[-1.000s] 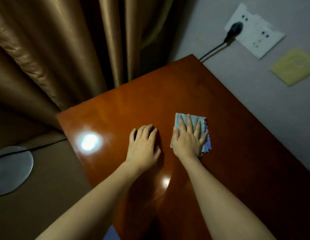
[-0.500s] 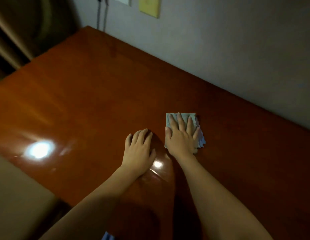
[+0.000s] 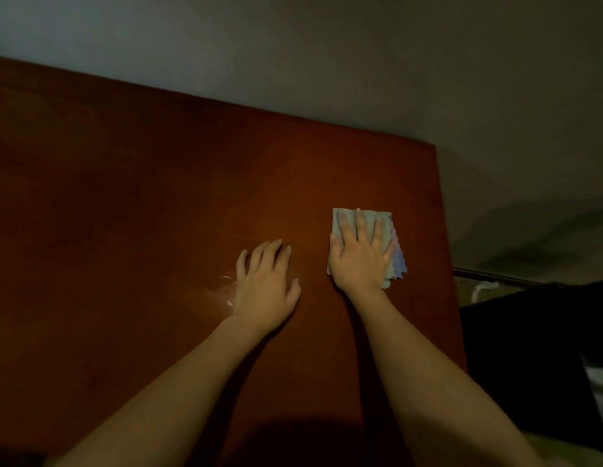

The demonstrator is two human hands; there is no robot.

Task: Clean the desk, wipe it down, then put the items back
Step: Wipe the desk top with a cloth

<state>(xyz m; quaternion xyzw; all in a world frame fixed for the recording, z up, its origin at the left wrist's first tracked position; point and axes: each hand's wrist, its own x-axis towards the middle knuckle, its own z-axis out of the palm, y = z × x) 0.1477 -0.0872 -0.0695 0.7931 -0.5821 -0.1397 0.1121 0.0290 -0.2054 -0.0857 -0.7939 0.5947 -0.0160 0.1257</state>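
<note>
Right hand (image 3: 360,254) flat on folded cloth (image 3: 392,261), long axis toward wall, left hand (image 3: 264,284) flat on desk (image 3: 124,214)

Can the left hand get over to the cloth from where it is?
Probably yes. The left hand rests flat on the desk beside the cloth, with only bare wood between them; the right hand already presses most of it.

Grey wall (image 3: 327,62) behind, dark furniture (image 3: 536,348) right.
</note>
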